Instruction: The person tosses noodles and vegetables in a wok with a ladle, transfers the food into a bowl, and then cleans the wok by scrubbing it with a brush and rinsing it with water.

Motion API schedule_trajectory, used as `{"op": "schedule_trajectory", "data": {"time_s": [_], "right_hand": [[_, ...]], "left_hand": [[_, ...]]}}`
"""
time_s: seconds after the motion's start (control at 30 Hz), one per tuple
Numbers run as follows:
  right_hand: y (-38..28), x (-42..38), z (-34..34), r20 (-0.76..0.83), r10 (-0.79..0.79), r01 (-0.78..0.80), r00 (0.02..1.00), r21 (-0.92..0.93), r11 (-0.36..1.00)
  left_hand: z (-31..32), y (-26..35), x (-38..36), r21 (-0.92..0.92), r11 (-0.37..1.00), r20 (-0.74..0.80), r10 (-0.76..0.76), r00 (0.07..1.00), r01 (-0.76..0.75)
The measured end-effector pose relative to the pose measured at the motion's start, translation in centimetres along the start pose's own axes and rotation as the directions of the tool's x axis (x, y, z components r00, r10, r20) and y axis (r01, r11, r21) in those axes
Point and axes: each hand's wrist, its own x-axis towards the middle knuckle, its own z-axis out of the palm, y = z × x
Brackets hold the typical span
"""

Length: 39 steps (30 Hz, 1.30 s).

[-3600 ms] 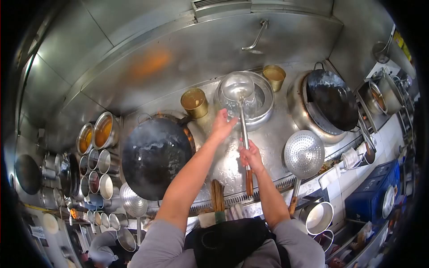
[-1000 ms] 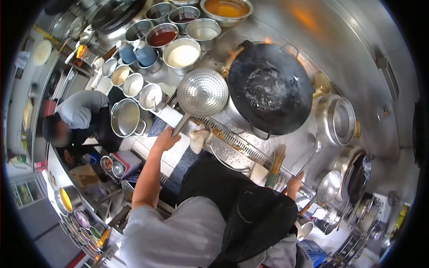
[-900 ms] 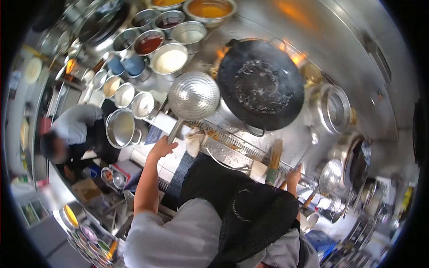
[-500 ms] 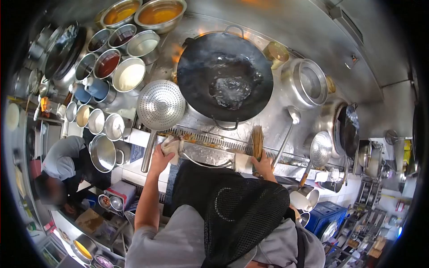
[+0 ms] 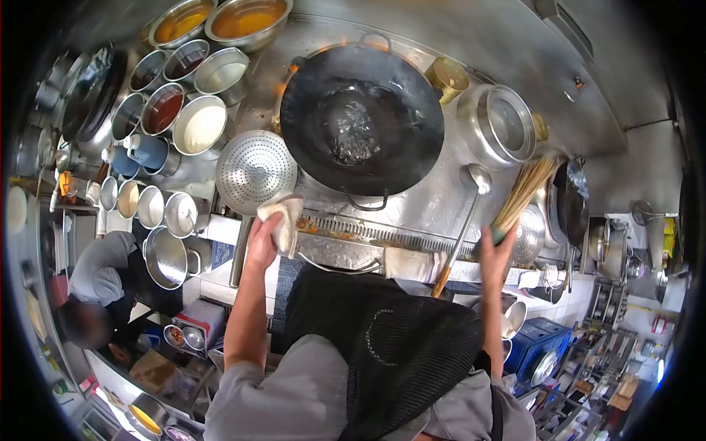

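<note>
In my left hand [image 5: 263, 241] is a folded cream cloth [image 5: 285, 219], held at the front edge of the range, just below the perforated strainer [image 5: 257, 170]. My right hand [image 5: 497, 253] is closed round the base of a bamboo wok brush [image 5: 523, 192], whose bristles point up and away to the right. Between the hands and farther back sits a large black wok [image 5: 360, 117] with some bubbling liquid at its bottom and flame at its rim. A ladle [image 5: 479, 178] with a wooden handle end lies left of my right hand. Behind the brush, a second perforated scoop [image 5: 529, 235] is partly hidden.
Several metal pots of sauces and liquids, among them a red sauce pot [image 5: 163, 109], stand left of the wok. Nested steel pots [image 5: 496, 125] are at the right. Another person [image 5: 103, 275] bends over at the lower left. A cloth [image 5: 412, 263] hangs over the front rail.
My right hand has carried the wok brush to the right, past the ladle. My left hand has lifted the cloth slightly. The view has shifted a little, and the wok's liquid looks less.
</note>
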Motion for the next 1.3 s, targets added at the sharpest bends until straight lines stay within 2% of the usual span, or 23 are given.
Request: {"op": "schedule_trajectory", "data": {"time_s": [0.03, 0.1, 0.17, 0.23, 0.27, 0.3, 0.33, 0.4, 0.5, 0.53, 0.57, 0.6, 0.63, 0.67, 0.73, 0.83, 0.9, 0.97, 1.0, 1.07, 1.13, 1.2, 1.3], "right_hand": [[1.7, -2.4, 1.6, -0.024, 0.077, -0.076, 0.997, 0.036, 0.996], [8.0, -8.5, 4.3, 0.114, 0.263, -0.224, 0.958, -0.278, 0.934], [15.7, -14.4, 5.0, 0.404, 0.378, -0.070, 0.833, -0.601, 0.796], [11.3, -13.0, 4.6, 0.351, 0.446, -0.264, 0.823, -0.460, 0.848], [12.3, -11.8, 4.1, 0.348, 0.341, -0.205, 0.873, -0.374, 0.905], [3.6, -8.7, 2.9, 0.301, 0.614, -0.506, 0.730, -0.366, 0.781], [2.4, -7.4, 2.2, 0.358, 0.555, -0.528, 0.751, -0.179, 0.830], [2.0, -6.8, 2.0, 0.203, 0.316, -0.284, 0.927, -0.173, 0.943], [2.6, -8.4, 3.7, -0.005, -0.018, 0.016, 1.000, -0.262, 0.965], [4.8, -10.4, 5.0, -0.054, 0.057, -0.068, 0.997, -0.233, 0.970], [6.9, -12.3, 5.5, 0.023, 0.135, -0.122, 0.991, -0.292, 0.949], [9.7, -13.7, 4.9, 0.270, 0.239, -0.097, 0.933, -0.452, 0.887], [9.4, -13.6, 4.4, 0.472, 0.368, -0.025, 0.801, -0.588, 0.809], [9.1, -13.2, 3.7, 0.465, 0.373, -0.027, 0.803, -0.597, 0.802], [6.8, -10.0, 3.0, 0.339, 0.561, -0.386, 0.755, -0.462, 0.799], [3.5, -5.5, 1.7, 0.296, 0.279, -0.189, 0.914, -0.300, 0.935], [-4.4, -1.8, 1.9, 0.379, 0.279, -0.211, 0.882, -0.212, 0.954], [-6.1, 1.7, 2.5, 0.499, 0.074, 0.068, 0.864, -0.261, 0.963], [-7.5, 3.5, 3.4, 0.496, 0.076, 0.070, 0.865, -0.270, 0.960], [-10.2, 6.9, 6.2, 0.766, -0.034, 0.472, 0.642, -0.360, 0.804], [-10.4, 9.8, 10.6, 0.907, 0.140, 0.579, 0.397, -0.366, 0.729], [-13.2, 11.5, 15.7, 0.878, 0.330, 0.424, 0.346, -0.460, 0.780], [-14.9, 12.3, 18.8, 0.859, 0.365, 0.336, 0.359, -0.484, 0.808]], "left_hand": [[0.6, 0.0, 0.4, -0.006, 1.000, -0.004, 0.006, 1.000, -0.006], [1.9, 0.2, 0.9, -0.096, 0.991, 0.148, -0.082, 0.986, 0.097], [3.6, 0.8, 0.2, -0.099, 0.991, 0.143, -0.077, 0.987, 0.092], [4.4, 0.7, 0.2, -0.109, 0.991, 0.118, -0.065, 0.991, 0.078], [4.2, 0.5, 0.2, -0.092, 0.990, 0.135, -0.098, 0.986, 0.111], [3.8, 0.3, 0.2, -0.066, 0.986, 0.153, -0.140, 0.978, 0.151], [3.4, -0.2, 0.5, -0.054, 0.988, 0.199, -0.132, 0.971, 0.145], [3.7, -0.4, 0.7, -0.053, 0.981, 0.183, -0.173, 0.968, 0.186], [3.5, -0.7, 1.0, -0.016, 0.973, 0.188, -0.223, 0.957, 0.230], [3.6, -0.8, 1.3, -0.093, 0.939, 0.187, -0.312, 0.932, 0.332], [3.6, -0.9, 1.6, -0.165, 0.887, 0.196, -0.400, 0.896, 0.432], [3.6, -1.3, 1.9, -0.167, 0.883, 0.205, -0.404, 0.891, 0.439], [3.9, -1.7, 2.3, -0.173, 0.870, 0.236, -0.418, 0.877, 0.461], [4.1, -2.2, 2.4, -0.179, 0.855, 0.265, -0.435, 0.861, 0.487], [5.5, -2.9, 3.0, -0.199, 0.837, 0.245, -0.461, 0.853, 0.509], [8.1, -4.3, 3.5, -0.264, 0.759, 0.219, -0.553, 0.804, 0.595], [9.7, -5.6, 4.1, -0.277, 0.761, 0.326, -0.500, 0.802, 0.587], [11.4, -8.2, 5.7, -0.249, 0.799, 0.310, -0.470, 0.827, 0.547], [11.8, -9.4, 6.4, -0.216, 0.841, 0.291, -0.429, 0.855, 0.496], [12.0, -11.0, 7.0, -0.189, 0.876, 0.271, -0.388, 0.881, 0.444], [12.0, -11.7, 7.2, -0.102, 0.933, 0.231, -0.314, 0.921, 0.344], [12.3, -12.0, 7.0, -0.081, 0.954, 0.181, -0.271, 0.945, 0.289], [12.8, -10.1, 6.4, 0.003, 0.977, 0.147, -0.210, 0.967, 0.212]]}}
